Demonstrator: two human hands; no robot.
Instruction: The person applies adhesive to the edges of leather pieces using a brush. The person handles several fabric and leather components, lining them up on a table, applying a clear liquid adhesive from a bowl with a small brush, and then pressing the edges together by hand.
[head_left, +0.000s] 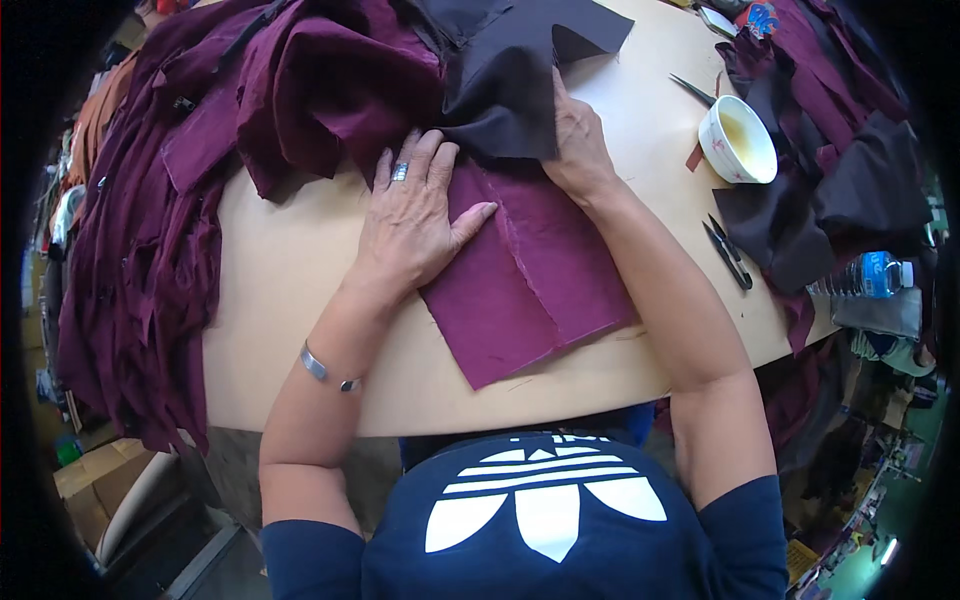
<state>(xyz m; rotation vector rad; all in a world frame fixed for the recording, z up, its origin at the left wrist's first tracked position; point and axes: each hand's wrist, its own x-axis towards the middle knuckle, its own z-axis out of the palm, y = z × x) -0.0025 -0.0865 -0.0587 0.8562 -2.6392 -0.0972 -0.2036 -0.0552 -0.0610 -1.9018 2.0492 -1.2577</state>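
My left hand (416, 214) lies palm down on a maroon cloth piece (517, 277), thumb spread out beside a raw-edged seam running down it. A ring is on one of its fingers. My right hand (583, 146) is at the right edge of a dark brown cloth (504, 97), which covers the upper part of the maroon piece. The cloth hides most of that hand's fingers and its thumb, so its grip cannot be seen. Bunched maroon fabric (337, 82) rises just beyond my left hand and joins the dark cloth.
Maroon garment pieces (142, 285) hang over the table's (292, 262) left side. On the right are a white bowl (739, 139) with yellowish contents, black thread snips (727, 251), a pointed dark tool (691, 88), dark cloth (795, 225) and a plastic bottle (874, 276) lying sideways.
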